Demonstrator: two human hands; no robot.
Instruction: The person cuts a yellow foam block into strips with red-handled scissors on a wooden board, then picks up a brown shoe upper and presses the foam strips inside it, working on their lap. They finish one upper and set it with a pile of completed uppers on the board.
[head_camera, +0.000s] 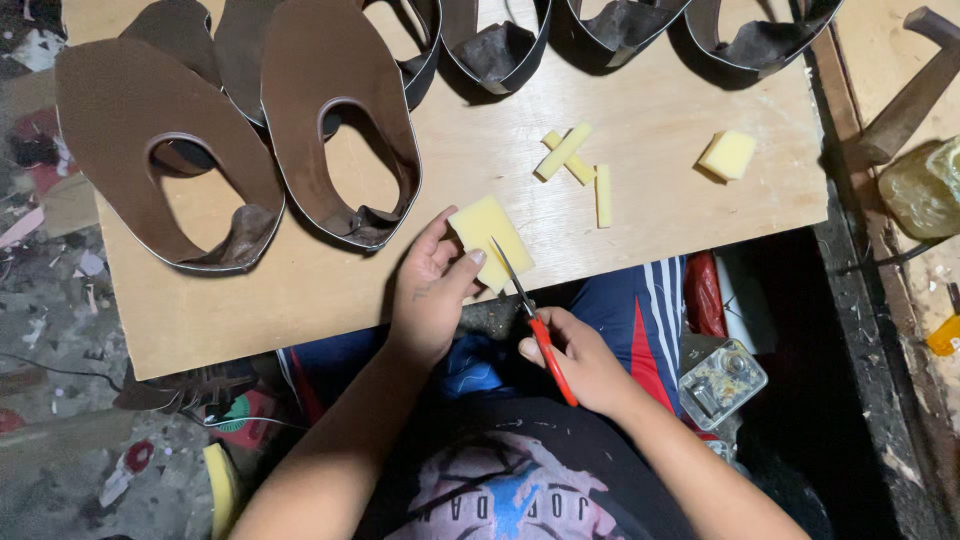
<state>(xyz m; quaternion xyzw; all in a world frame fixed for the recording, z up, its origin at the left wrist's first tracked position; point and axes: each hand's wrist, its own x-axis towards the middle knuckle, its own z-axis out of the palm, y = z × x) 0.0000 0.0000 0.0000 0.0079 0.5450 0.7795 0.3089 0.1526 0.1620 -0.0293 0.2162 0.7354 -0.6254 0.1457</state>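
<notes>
While resting at the board's (300, 310) near edge, being pinched by left hand (430, 295): yellow foam piece (485, 235), one, likely light, soft, compressible; best gripped at its 7 o'clock corner. Being clamped in right hand (580, 360): red-handled scissors (525, 305), one, blades apart. Lying at 1 o'clock: foam strips (575, 165), three; foam block (728, 155), one. Lying at 11 o'clock: brown shoe uppers (330, 110), at least six.
</notes>
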